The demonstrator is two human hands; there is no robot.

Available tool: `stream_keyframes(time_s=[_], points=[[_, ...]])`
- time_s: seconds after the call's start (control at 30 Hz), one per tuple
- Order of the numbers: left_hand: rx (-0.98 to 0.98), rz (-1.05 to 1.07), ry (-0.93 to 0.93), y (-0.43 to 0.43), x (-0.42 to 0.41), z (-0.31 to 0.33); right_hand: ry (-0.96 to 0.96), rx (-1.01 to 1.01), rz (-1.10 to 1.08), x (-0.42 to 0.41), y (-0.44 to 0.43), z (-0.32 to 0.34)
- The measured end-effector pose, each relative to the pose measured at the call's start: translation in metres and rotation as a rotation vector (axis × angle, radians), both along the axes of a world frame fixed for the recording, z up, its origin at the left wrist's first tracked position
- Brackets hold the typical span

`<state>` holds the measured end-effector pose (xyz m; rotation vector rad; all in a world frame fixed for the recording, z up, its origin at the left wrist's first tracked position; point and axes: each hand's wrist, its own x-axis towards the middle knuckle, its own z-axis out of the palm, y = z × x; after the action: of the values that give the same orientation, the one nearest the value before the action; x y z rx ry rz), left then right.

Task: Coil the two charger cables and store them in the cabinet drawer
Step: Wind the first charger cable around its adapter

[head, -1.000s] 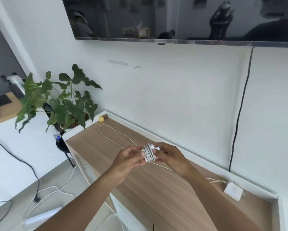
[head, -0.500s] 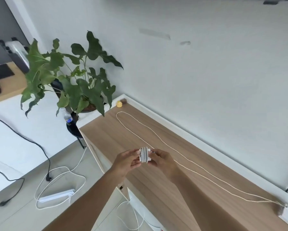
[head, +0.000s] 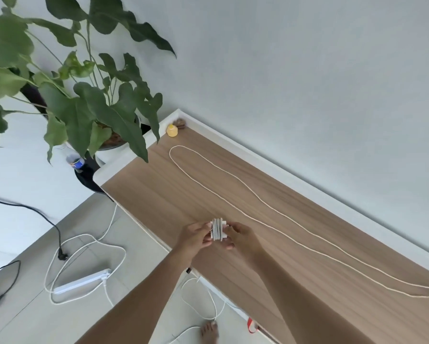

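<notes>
Both hands pinch the coil [head: 217,229] — left hand [head: 196,235], right hand [head: 242,238] — while the loose cable [head: 258,212] stretches rightward, probably nearer the right.

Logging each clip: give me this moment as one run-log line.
stage: first cable coiled | both hands hold coiled cable above cabinet top | second cable loose on top | drawer: unseen

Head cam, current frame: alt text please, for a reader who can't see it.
Both hands, left and right, hold a tightly coiled white cable over a wooden cabinet top. A second cable lies uncoiled in a long loop along the top, near the wall. A plant stands at left; a power strip lies on the floor.
</notes>
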<state>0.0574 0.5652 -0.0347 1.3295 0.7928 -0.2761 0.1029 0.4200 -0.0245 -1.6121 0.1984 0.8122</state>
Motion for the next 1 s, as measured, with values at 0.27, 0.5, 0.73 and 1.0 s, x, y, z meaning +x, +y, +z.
stream_keyframes(time_s=[0.27, 0.5, 0.73, 1.0], points=[[0.170, -0.093, -0.054, 0.003, 0.014, -0.005, 0.062, -0.036, 0.017, 0.010, 0.006, -0.007], [0.253, -0.171, -0.034, 0.008, 0.015, -0.007, -0.020, -0.151, 0.049, 0.013, 0.002, -0.009], [0.292, -0.230, -0.005, 0.012, 0.014, -0.005, 0.028, -0.141, 0.032, 0.021, -0.011, -0.010], [0.341, -0.254, 0.005, 0.013, 0.010, -0.002, 0.002, -0.258, 0.071, 0.023, -0.025, -0.014]])
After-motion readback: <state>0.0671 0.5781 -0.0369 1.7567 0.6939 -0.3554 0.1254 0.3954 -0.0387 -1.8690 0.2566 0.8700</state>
